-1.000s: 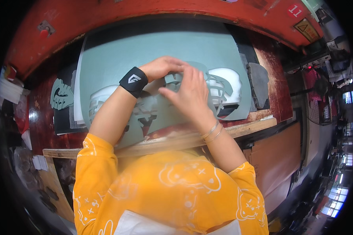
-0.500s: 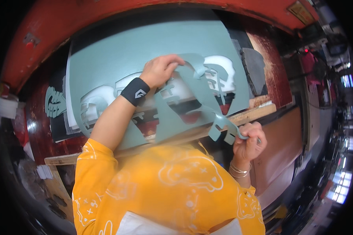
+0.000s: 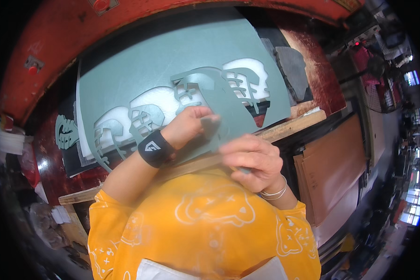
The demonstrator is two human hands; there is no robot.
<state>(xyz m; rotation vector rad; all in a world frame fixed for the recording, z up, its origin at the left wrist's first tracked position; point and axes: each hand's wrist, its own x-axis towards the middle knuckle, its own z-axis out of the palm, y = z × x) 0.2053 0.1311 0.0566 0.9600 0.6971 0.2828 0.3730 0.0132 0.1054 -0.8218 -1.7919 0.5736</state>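
The green sheet (image 3: 172, 56) lies across the desk (image 3: 330, 91); openings (image 3: 155, 95) already gape along its near side, the far stretch uncut; left hand (image 3: 190, 127) over it, right hand (image 3: 254, 161) nearer the body; both half-curled, blurred, grips unclear.

I am counting two hands, my left (image 3: 186, 128) and my right (image 3: 254, 161), at the near side of one green sheet (image 3: 168, 51). Left of it, one slotted green piece (image 3: 66, 132) is lying; right of it, one grey piece (image 3: 291, 70); beyond its far left, two red buttons (image 3: 32, 70) are showing.
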